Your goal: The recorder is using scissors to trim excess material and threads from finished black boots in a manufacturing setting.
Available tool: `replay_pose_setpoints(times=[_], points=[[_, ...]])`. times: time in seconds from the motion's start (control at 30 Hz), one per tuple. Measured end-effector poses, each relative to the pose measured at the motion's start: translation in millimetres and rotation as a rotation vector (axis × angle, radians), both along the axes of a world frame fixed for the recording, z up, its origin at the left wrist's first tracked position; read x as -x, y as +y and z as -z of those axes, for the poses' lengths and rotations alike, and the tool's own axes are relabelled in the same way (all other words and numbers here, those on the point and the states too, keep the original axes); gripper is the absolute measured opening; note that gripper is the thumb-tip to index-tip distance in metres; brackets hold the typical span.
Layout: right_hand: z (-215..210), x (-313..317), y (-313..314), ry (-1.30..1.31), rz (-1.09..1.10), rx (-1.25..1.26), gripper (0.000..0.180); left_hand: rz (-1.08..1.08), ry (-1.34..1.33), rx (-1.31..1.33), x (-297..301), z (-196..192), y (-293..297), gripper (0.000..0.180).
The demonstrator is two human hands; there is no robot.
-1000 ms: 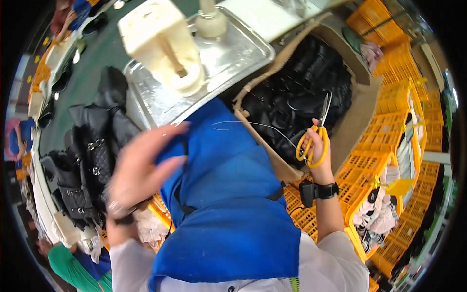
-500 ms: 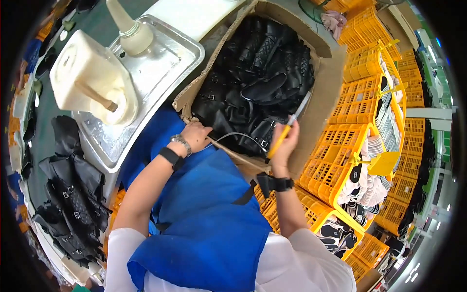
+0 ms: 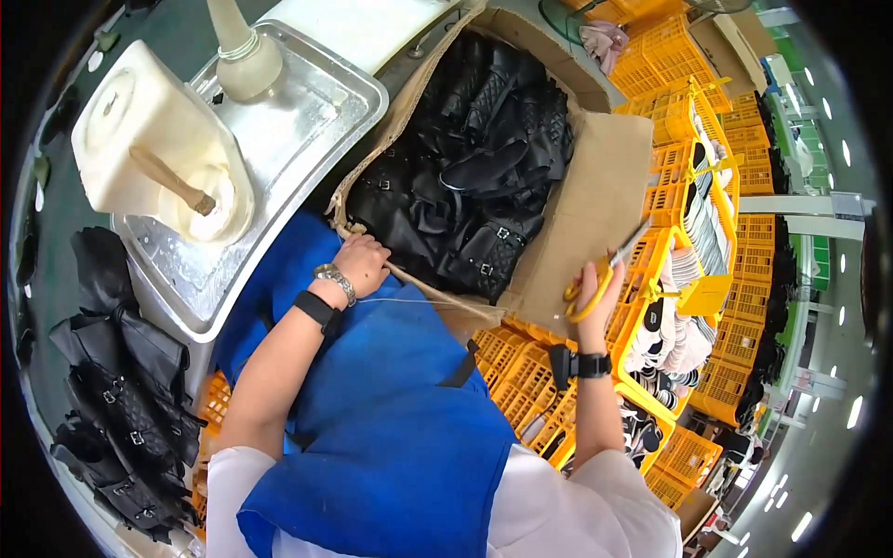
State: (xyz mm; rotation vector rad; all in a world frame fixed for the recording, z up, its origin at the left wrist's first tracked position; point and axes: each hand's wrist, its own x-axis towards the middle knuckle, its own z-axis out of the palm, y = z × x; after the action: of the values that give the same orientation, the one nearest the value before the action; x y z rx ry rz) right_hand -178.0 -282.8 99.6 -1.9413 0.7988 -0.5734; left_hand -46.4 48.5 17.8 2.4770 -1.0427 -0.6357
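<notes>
Right hand (image 3: 595, 302) grips angled scissors (image 3: 605, 278); left hand (image 3: 361, 266) curls at carton (image 3: 595, 186), hold unclear.

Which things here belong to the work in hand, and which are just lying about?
Seemingly in use:
yellow-handled scissors, in the right hand
cardboard box, left hand at its near edge
black buckled pieces inside it
thin pale strand near the left hand

Apparently idle:
metal tray
white container with brush
cone-topped bottle
yellow crates
black pile at left

green table (image 3: 67, 206) carries 1 tray (image 3: 312, 112) and black boots (image 3: 119, 386)
</notes>
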Motion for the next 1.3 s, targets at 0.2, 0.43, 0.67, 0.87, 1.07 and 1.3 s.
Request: replay_pose_setpoints(times=[0.2, 0.43, 0.67, 0.87, 1.07, 1.3], points=[[-69, -84, 6, 0.353, -0.726, 0.809, 0.036, -0.018, -0.022, 0.172, 8, 9, 12, 0.03], [-61, -171, -21, 0.437, -1.15, 1.403, 0.023, 0.078, 0.725, 0.454, 34, -72, 27, 0.04], [0, -250, 14, 0.467, -1.25, 1.611, 0.025, 0.089, 0.511, 0.475, 65, -98, 30, 0.038], [38, -251, -6, 0.448, -1.201, 1.528, 0.019, 0.036, 0.471, 0.457, 60, -93, 23, 0.038], [-31, -199, -7, 0.113, -0.928, 1.114, 0.038, 0.055, 0.518, 0.409, 48, -101, 20, 0.038], [-113, -95, 10, 0.054, -0.646, 0.308, 0.039, -0.17, 0.522, 0.643, 28, -126, 4, 0.047]])
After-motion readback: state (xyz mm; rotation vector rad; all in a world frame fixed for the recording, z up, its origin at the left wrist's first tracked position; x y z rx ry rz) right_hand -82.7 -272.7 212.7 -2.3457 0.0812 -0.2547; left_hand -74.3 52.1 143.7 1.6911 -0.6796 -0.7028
